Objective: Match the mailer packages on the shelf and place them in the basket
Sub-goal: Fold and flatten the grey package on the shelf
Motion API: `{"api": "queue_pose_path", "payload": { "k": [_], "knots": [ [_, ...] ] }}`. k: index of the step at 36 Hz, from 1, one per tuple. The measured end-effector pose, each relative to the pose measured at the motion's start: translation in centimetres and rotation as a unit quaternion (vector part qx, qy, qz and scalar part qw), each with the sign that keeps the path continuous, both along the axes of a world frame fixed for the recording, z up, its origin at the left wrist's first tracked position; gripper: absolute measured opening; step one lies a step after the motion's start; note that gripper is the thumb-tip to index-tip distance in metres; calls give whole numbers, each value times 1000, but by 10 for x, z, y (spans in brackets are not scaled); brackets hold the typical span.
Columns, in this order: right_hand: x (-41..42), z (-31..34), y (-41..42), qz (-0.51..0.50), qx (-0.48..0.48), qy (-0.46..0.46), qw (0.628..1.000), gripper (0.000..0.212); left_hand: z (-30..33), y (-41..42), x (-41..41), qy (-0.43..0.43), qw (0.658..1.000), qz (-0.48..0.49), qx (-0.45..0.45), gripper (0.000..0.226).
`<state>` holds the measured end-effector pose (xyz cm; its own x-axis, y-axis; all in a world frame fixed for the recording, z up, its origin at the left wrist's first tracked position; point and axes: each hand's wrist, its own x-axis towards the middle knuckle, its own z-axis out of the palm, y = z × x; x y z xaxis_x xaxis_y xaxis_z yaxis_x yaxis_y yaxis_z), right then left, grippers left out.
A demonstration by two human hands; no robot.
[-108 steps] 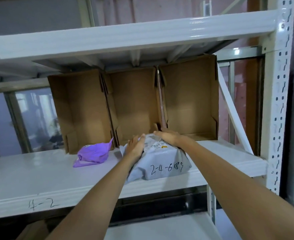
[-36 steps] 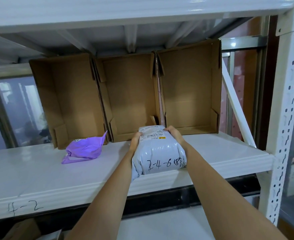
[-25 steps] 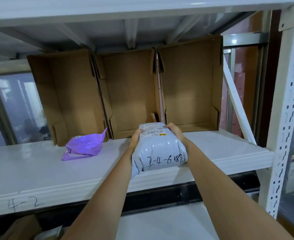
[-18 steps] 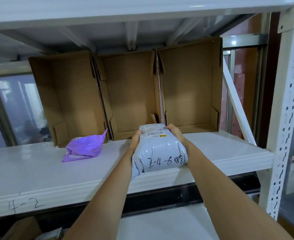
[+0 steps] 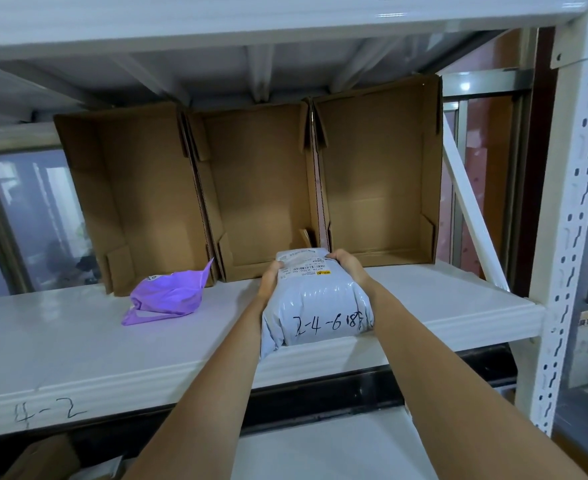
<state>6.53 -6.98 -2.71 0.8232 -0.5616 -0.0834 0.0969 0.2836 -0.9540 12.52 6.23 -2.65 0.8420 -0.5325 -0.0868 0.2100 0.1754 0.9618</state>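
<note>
A white metal shelf [image 5: 78, 344], hand-marked "4-2" on its front lip, is seen carrying three open cardboard boxes [image 5: 264, 188] along the back. A grey mailer [image 5: 316, 303] marked "2-4-618…" is held at the shelf's front edge, its far end now tipped up compared with three seconds ago, so its printed label is exposed for checking. It is gripped by the left hand [image 5: 271, 278] and the right hand [image 5: 348, 263], fingers curled around its far corners. A purple mailer [image 5: 168, 296] is left lying nearby.

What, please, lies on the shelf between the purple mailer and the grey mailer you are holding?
Nothing: in the head view, only bare white shelf separates the purple mailer from the grey mailer, apart from the left hand gripping the grey one.
</note>
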Motion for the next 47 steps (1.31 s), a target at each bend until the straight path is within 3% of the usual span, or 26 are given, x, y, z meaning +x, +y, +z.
{"api": "queue_pose_path", "payload": {
  "k": [6,11,15,17,20,22,26,29,35,47],
  "knots": [
    [-14,12,2,26,-90,57,994,28,3,5,-8,-15,998,-61,0,45],
    [-28,23,9,57,-155,86,983,22,6,9,6,-47,994,-42,85,34],
    [-29,32,7,-18,-313,145,939,29,18,17,1,-97,988,-26,115,29],
    [-33,38,9,-78,-337,126,930,26,30,22,-12,-108,989,7,103,26],
    [-51,42,19,-94,-265,49,958,61,26,32,-25,-119,990,-3,77,46],
    [-60,37,28,-51,-256,10,965,65,12,32,-31,-153,983,-36,98,70],
    [-71,16,47,28,-256,-10,966,61,3,36,-60,-191,979,-15,70,41],
    [-74,1,49,33,-237,-6,971,63,-6,31,-62,-211,976,7,49,49],
    [-71,-15,50,-7,-247,-5,969,60,-10,26,-62,-170,985,4,12,59],
    [-72,-10,45,9,-268,35,963,53,-11,22,-71,-142,989,25,19,46]
  ]
}}
